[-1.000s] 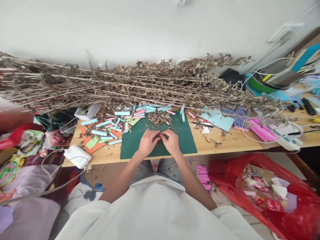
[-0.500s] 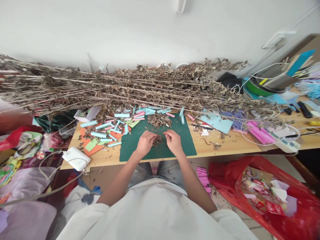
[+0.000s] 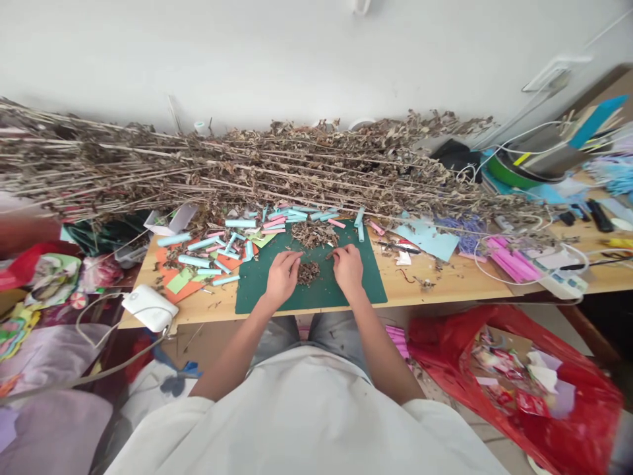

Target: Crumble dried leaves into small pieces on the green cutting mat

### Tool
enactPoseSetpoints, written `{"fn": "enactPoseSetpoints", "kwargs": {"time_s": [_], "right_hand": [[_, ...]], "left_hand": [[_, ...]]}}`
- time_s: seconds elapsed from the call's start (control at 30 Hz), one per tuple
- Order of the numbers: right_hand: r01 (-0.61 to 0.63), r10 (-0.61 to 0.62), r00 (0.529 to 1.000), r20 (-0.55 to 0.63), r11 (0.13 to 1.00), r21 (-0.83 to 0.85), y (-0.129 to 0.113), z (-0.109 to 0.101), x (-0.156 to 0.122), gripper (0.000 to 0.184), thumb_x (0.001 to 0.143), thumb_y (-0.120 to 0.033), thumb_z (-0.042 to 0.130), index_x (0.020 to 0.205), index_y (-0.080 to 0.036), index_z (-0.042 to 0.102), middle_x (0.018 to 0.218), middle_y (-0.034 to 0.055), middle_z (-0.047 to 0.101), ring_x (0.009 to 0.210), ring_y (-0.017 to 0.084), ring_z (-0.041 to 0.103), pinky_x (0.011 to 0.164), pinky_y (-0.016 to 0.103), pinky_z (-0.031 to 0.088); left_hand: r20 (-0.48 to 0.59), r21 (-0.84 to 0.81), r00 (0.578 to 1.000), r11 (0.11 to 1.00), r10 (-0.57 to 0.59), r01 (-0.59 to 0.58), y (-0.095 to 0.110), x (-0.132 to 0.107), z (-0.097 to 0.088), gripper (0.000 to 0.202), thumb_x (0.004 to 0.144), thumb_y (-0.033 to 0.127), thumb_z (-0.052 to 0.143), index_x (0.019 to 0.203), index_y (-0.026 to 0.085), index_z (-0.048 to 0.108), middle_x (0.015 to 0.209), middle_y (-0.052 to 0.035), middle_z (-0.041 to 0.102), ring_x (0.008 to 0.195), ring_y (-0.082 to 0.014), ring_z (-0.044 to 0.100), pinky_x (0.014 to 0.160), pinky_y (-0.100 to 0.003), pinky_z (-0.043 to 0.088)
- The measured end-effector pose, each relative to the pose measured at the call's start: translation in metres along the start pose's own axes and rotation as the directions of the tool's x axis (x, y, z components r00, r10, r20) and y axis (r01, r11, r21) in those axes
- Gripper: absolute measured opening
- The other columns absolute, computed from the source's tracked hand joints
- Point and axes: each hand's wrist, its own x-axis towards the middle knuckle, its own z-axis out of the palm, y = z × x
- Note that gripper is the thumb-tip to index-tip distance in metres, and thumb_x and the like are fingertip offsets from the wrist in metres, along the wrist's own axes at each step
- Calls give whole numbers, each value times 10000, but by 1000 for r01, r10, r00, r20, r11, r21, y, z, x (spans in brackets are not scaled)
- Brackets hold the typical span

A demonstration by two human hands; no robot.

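Observation:
A small heap of crumbled dried leaves point(image 3: 309, 272) lies on the green cutting mat point(image 3: 324, 297) between my two hands. My left hand point(image 3: 283, 277) is closed at the heap's left side, thumb and fingers together; what they hold, if anything, is too small to name. On the right, apart from the heap, my right hand point(image 3: 348, 269) pinches a brown bit of dried leaf at its fingertips. Behind both hands, a looser pile of dried leaves point(image 3: 314, 233) rests at the mat's back edge.
Long dried plant stalks point(image 3: 257, 165) span the table's back. Blue paper tubes point(image 3: 195, 261) and pink ones lie left of the mat over orange paper point(image 3: 185, 290). A white power bank point(image 3: 150, 308) sits at the front left. A red plastic bag point(image 3: 445, 356) stands below right.
My hands have moved apart, the right one outward to the right. The small heap between them shows more fully now. The view has shifted slightly.

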Motion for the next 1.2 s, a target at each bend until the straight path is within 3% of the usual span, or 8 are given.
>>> {"fn": "enactPoseSetpoints", "kwargs": {"time_s": [0.2, 0.33, 0.5, 0.7, 0.83, 1.0, 1.2], "right_hand": [[3, 4, 999, -36, 985, 172, -27, -25, -6, 194, 886, -193, 502, 928, -203, 691, 928, 100, 673, 895, 247, 597, 808, 379, 492], [-20, 11, 1000, 25, 922, 386, -50, -33, -12, 168, 878, -218, 530, 913, -210, 694, 902, 63, 715, 798, 201, 650, 758, 327, 521], [-111, 69, 993, 97, 838, 534, -67, -35, -20, 113, 827, -267, 610, 896, -214, 683, 825, 29, 722, 716, 177, 661, 729, 303, 546], [-90, 1, 989, 147, 791, 604, -70, -33, -24, 134, 841, -243, 578, 872, -206, 703, 872, 36, 722, 768, 166, 659, 738, 287, 546], [-153, 55, 984, 169, 746, 648, -67, -30, -23, 155, 837, -272, 594, 900, -197, 714, 896, 47, 727, 773, 170, 671, 715, 279, 554], [-168, 80, 982, 168, 774, 610, -63, -26, -23, 152, 835, -298, 610, 867, -209, 730, 865, 43, 729, 747, 174, 666, 714, 289, 544], [-214, 121, 975, 186, 732, 647, -59, -22, -24, 147, 806, -283, 638, 881, -210, 740, 881, 43, 739, 751, 180, 674, 709, 295, 548]], "left_hand": [[-60, -35, 997, 998, -48, 46, 10, 3, -2, 280, 953, 305, 481, 1132, 205, 671, 1110, -110, 660, 1076, -216, 608, 947, -374, 505], [38, -150, 998, 987, -59, 64, 24, 6, -2, 320, 897, 346, 595, 1184, 221, 661, 1106, -92, 697, 966, -202, 653, 905, -359, 523], [130, -330, 970, 913, -206, 238, 30, 6, -2, 271, 863, 372, 628, 1049, 209, 736, 989, -75, 741, 836, -188, 677, 763, -309, 543], [186, -406, 929, 836, -319, 368, 24, 3, -4, 250, 809, 400, 672, 908, 189, 765, 878, -63, 745, 755, -176, 665, 684, -274, 518], [205, -409, 912, 815, -355, 409, 27, 3, -6, 258, 809, 403, 661, 879, 171, 748, 832, -54, 736, 721, -166, 648, 669, -264, 503], [255, -386, 899, 815, -355, 431, 28, 5, -3, 251, 836, 381, 611, 891, 156, 708, 811, -40, 707, 706, -144, 625, 664, -241, 485], [307, -502, 858, 696, -411, 513, 20, 3, 6, 249, 813, 387, 640, 877, 149, 673, 730, -30, 671, 631, -131, 616, 626, -242, 502]]}}
